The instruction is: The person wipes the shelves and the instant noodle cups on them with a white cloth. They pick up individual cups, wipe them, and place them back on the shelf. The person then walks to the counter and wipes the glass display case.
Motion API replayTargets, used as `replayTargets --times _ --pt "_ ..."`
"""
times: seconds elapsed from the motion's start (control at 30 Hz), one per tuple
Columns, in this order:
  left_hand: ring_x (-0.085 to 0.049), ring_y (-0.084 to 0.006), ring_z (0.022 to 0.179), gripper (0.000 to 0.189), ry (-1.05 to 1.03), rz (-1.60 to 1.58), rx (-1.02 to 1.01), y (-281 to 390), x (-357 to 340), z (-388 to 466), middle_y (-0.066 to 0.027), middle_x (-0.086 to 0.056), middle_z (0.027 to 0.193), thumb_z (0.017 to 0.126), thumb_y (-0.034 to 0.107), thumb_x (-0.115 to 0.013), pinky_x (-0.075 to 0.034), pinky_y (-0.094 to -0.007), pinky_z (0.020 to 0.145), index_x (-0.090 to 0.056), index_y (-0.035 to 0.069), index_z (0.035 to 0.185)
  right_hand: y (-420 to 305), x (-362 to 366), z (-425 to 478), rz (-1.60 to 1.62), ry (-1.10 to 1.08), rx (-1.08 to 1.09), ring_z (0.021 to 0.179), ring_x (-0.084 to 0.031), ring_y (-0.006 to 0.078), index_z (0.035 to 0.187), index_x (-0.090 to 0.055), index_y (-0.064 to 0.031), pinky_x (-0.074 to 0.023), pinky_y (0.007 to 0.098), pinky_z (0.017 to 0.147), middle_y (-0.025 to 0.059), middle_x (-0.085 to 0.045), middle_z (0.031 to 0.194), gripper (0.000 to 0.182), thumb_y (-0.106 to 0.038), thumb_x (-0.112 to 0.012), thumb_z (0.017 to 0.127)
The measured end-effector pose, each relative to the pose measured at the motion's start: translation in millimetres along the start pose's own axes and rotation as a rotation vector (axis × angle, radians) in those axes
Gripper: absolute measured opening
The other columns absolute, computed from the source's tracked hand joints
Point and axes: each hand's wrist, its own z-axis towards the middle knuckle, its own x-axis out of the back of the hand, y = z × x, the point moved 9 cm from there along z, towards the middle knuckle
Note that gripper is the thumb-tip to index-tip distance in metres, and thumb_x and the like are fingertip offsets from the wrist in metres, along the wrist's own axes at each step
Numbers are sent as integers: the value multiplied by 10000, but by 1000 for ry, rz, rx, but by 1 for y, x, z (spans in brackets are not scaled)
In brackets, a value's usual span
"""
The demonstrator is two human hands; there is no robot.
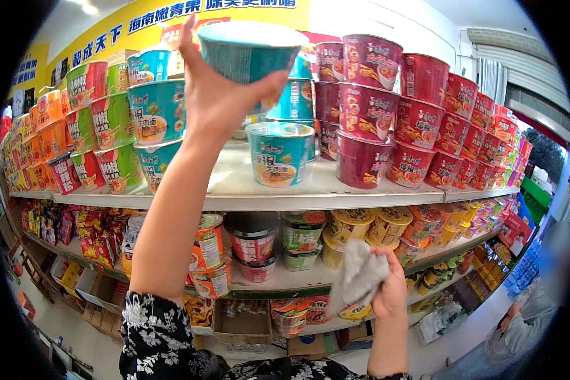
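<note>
High in front of me, my left hand [223,95] grips a teal instant noodle tub [249,54], tilted so that its pale lid faces up. Below it, another teal noodle tub [280,159] stands alone at the front of the upper shelf [323,202]. More teal tubs [156,111] are stacked left of my forearm, and others [292,99] stand behind the raised one. My right hand [390,289] holds a crumpled grey cloth [361,273] before the lower shelves. Stacks of dark red tubs [368,111] rise at the right.
Green noodle tubs [116,121] stand at the left of the upper shelf. Packed tubs and bags line the middle shelf [294,282]. An open cardboard box [242,327] sits lower down. A person [522,318] is at the far right.
</note>
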Motion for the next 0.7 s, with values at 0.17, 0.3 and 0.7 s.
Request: replayTargets --times 0.17,0.3,0.7 --pt "-367 -413 1354 1323 10 274 349 -81 -53 21 -279 -369 1437 614 462 -902 -356 -531 1113 8 192 1536 -16 123 -54 216 275 -65 1095 -635 256 1104 -642 -63 -529 454 978 79 -660 1164 190 -23 -586 926" --pt "-378 -452 1327 1373 1 429 513 -139 -63 3 -298 -386 1433 553 541 -894 -358 -544 1101 -2 204 1542 -42 182 -100 163 398 103 1081 -645 248 1090 -652 -74 -535 471 966 67 -676 1142 157 -71 -587 948" --pt "-348 -355 1394 1411 -278 256 895 -256 -78 -68 -244 -362 1504 647 374 -906 -360 -473 1125 181 219 1534 -67 233 -146 91 513 96 1086 -638 256 1158 -631 -62 -537 436 958 96 -664 1167 206 -78 -597 955"
